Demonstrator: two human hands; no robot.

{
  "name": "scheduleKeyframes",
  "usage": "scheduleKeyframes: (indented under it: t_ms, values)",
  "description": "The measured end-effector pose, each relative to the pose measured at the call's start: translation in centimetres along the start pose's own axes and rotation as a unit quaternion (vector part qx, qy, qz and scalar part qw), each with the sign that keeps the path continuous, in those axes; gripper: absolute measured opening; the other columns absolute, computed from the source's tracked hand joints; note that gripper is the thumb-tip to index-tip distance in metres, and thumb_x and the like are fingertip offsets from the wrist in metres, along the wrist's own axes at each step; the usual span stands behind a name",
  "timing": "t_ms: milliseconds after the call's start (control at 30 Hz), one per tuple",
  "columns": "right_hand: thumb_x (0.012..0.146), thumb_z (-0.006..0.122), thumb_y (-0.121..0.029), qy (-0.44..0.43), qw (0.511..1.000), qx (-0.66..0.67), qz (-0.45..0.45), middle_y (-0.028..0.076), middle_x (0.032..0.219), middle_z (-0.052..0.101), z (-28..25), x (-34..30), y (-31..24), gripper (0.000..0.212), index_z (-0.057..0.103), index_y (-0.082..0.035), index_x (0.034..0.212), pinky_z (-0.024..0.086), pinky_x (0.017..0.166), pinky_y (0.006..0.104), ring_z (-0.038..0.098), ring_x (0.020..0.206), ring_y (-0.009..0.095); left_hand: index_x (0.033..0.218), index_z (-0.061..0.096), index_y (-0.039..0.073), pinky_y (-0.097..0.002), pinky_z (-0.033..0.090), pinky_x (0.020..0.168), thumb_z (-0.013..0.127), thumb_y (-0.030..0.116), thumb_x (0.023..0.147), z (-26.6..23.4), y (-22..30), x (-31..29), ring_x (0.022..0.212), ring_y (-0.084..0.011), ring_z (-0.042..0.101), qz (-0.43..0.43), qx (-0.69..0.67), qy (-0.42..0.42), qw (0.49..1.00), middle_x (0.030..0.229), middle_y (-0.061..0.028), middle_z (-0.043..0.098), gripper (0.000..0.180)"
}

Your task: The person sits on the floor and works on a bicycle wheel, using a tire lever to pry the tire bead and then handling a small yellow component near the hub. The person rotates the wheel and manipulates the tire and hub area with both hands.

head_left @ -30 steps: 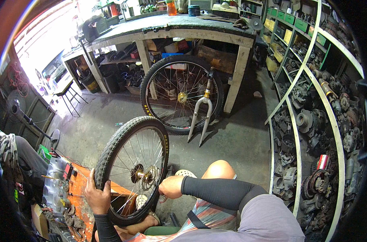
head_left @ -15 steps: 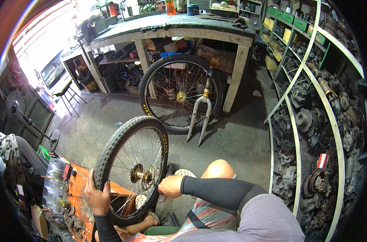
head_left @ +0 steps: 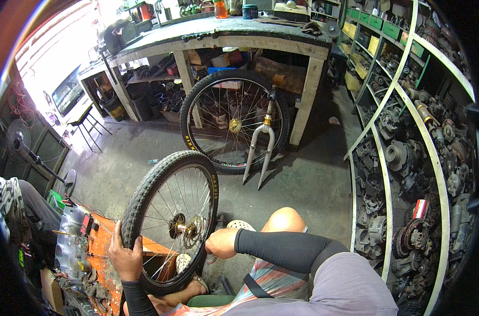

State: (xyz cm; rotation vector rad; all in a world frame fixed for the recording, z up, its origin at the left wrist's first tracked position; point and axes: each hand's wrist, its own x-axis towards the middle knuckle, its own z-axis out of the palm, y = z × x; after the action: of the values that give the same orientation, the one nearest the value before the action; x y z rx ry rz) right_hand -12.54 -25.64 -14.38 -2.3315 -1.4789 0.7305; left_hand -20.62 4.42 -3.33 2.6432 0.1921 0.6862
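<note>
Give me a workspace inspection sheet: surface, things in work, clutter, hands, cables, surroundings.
Surface: stained grey concrete floor.
Things in work: bicycle wheel with sprockets; second wheel and fork by the workbench.
Clutter: rags and clear plastic containers around the orange surface, lower left.
Hands: left hand grips the tyre; right hand closed at its right edge, hold unclear.
Cables: reddish tangle at the left wall.
Surroundings: shelves of metal parts at right; a person's leg at left.

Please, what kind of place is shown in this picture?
Probably a repair workshop: the left hand grips a bicycle wheel, a long workbench stands beyond, and shelves at right hold dark machine parts.
</note>
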Motion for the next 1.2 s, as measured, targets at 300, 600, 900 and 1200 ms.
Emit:
scheduleKeyframes:
  t_ms: [300,600,900,1200]
  values:
    - [0.080,0.084,-0.034,0.005,1.000,-0.004,-0.010,0.023,0.095,0.079,-0.2,-0.2,-0.1,0.037,0.079,0.000,0.094,0.062,0.087,0.0504,0.078,0.095,0.042,0.149,0.060,0.001,-0.0507,0.054,0.100,0.086,0.015,0.082,-0.1,0.2,0.0,0.114,-0.0456,0.072,0.001,0.003,-0.001,1.000,0.125,-0.0253,0.074,0.073]
    - [0.086,0.077,-0.025,-0.003,1.000,-0.006,-0.009,0.023,0.097,0.079,-0.8,-0.3,-0.5,0.025,0.080,-0.002,0.097,0.062,0.087,0.0513,0.078,0.097,0.042,0.148,0.061,0.001,-0.0507,0.054,0.100,0.085,0.014,0.082,-0.2,0.0,0.0,0.115,-0.0465,0.071,-0.004,0.001,-0.002,1.000,0.126,-0.0258,0.074,0.072]
    - [0.083,0.083,-0.030,-0.005,1.000,0.000,-0.004,0.024,0.096,0.079,-0.7,-0.2,-0.4,0.033,0.079,0.000,0.095,0.062,0.087,0.0505,0.078,0.096,0.042,0.148,0.060,0.000,-0.0510,0.054,0.101,0.084,0.015,0.083,-0.2,0.1,0.1,0.115,-0.0471,0.071,0.006,0.012,0.002,1.000,0.127,-0.0264,0.073,0.071]
    - [0.077,0.092,-0.041,0.001,1.000,0.015,0.003,0.024,0.094,0.079,-0.4,0.0,-0.4,0.047,0.077,0.001,0.092,0.063,0.087,0.0503,0.078,0.094,0.043,0.149,0.059,0.000,-0.0515,0.054,0.101,0.084,0.016,0.083,-0.2,-0.1,-0.1,0.115,-0.0470,0.070,0.008,0.019,0.003,1.000,0.126,-0.0260,0.073,0.072]
